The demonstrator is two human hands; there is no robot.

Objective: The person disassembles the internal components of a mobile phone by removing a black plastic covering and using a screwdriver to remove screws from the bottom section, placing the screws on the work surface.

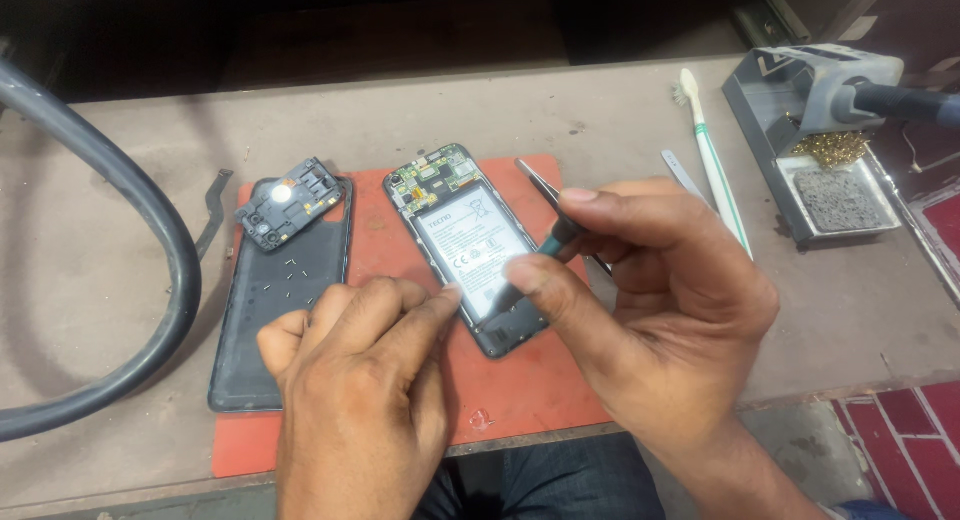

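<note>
now the opened phone [462, 242] lies back-side up on the red mat [520, 390], battery and circuit board bare, and its lower end is covered by both hands. the right hand [660, 310] has a closed grip on a teal-handled screwdriver [548, 248], thumb and forefinger pinching the shaft; the tip is hidden behind the thumb, so where it meets the phone can't be made out. the left hand [360, 380] rests its fingertips against the phone's lower left edge, fingers curled, holding nothing that shows. left of it the dark back cover [270, 320] carries tiny screws [293, 276] and a loose black frame piece [290, 202]; the hand hides its bottom corner. tweezers [538, 186] poke out from behind the right hand. a grey hose [150, 220] runs off the bench [600, 110] edge, cut off at left.
</note>
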